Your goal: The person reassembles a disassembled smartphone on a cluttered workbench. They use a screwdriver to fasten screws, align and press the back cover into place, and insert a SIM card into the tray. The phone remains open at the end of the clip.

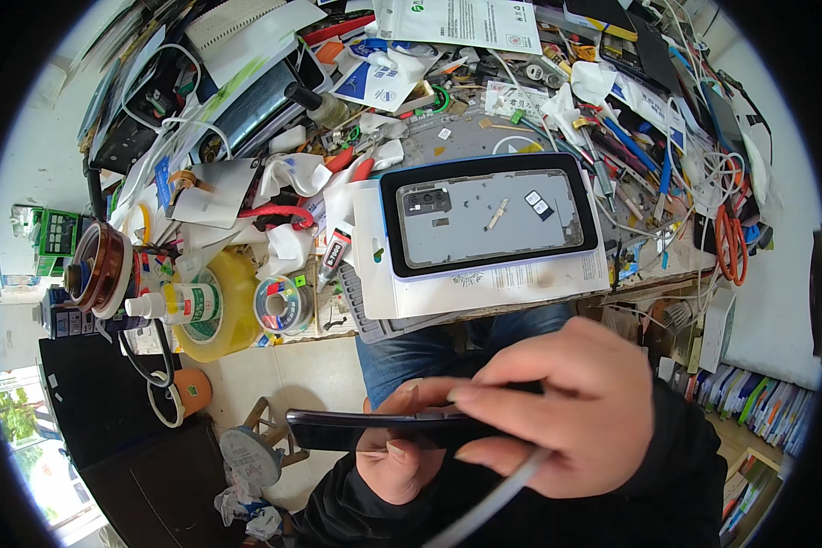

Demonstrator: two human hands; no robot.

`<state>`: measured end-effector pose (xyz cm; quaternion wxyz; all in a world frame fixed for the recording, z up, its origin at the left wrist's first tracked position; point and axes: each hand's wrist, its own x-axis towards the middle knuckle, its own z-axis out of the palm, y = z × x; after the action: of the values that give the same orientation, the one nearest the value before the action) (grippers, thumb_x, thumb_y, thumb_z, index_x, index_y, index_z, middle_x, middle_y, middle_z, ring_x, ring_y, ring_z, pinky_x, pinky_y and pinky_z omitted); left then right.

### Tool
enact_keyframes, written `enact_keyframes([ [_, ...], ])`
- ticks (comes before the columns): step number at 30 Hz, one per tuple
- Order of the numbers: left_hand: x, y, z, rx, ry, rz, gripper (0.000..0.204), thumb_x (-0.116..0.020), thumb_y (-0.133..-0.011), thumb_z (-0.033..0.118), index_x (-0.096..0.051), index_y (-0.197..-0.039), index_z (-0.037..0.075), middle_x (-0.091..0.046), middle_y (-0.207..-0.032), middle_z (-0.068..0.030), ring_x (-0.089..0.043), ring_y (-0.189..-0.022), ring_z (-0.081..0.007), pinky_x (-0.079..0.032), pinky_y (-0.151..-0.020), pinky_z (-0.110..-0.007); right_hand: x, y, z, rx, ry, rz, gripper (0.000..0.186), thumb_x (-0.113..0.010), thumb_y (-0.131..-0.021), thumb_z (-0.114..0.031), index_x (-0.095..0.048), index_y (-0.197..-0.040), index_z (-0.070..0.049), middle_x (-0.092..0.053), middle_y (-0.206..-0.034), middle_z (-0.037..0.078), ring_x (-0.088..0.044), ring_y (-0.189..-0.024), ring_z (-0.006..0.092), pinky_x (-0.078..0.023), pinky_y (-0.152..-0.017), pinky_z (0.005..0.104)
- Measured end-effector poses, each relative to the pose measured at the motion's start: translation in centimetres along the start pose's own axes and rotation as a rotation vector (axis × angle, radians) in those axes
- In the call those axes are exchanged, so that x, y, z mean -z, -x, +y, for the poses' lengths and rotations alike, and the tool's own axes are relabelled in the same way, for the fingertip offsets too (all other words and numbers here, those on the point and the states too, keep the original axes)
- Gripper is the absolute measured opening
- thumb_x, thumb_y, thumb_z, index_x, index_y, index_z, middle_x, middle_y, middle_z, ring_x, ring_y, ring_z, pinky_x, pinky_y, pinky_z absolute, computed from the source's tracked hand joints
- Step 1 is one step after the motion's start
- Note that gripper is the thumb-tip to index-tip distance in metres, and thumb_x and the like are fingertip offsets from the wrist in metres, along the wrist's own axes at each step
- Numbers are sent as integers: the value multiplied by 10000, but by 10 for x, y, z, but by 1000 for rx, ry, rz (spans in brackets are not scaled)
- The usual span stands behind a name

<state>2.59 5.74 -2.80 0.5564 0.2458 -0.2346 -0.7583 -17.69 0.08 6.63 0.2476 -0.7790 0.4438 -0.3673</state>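
Note:
A dark smartphone (338, 429) is held nearly edge-on above my lap by my left hand (397, 466), whose fingers wrap around its middle. Over its right part comes my right hand (566, 411), fingertips at the phone's upper edge. A long pale grey strip (498, 502) runs out from under the right fingers toward the lower edge; its kind is unclear. On the bench beyond lies a black-rimmed tray (393, 219) holding a grey phone back panel (493, 242) with a camera window. A small card tray (539, 205) and little loose parts rest on that panel.
Under the tray is a white flat box (374, 292). Left of it stand a glue tube (335, 256), a solder spool (281, 304), a yellow tape roll (219, 320) and a spray bottle (178, 304). Tools, red-handled pliers (283, 214) and cables crowd the bench.

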Motion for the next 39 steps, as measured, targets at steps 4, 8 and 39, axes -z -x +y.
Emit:
enact_keyframes([
  [4, 7, 7, -9, -212, 66, -22, 540, -663, -1023, 320, -501, -1498, 120, -618, -1255, -336, -652, -1121, -374, -536, -968, -479, -16, 7, -4, 81, 116, 2, 419, -911, -677, -181, -782, -1070, -113, -682, -938, -35, -547, -615, 128, -434, -545, 236],
  [8, 17, 7, -4, -153, -7, -59, 546, -680, -1007, 337, -521, -1475, 104, -647, -1193, -321, -667, -1064, -357, -555, -900, -443, -24, 13, 0, 230, 170, 48, 419, -901, -658, -131, -770, -1048, -49, -665, -907, -9, -558, -624, 134, -429, -519, 229],
  [39, 17, 2, -3, -233, -185, -93, 722, -619, -1010, 479, -386, -1557, 69, -707, -1162, -263, -724, -966, -277, -596, -840, -374, -29, 10, -2, 232, 197, 80, 406, -904, -682, -189, -767, -1031, -34, -692, -983, 10, -553, -618, 124, -392, -517, 242],
])
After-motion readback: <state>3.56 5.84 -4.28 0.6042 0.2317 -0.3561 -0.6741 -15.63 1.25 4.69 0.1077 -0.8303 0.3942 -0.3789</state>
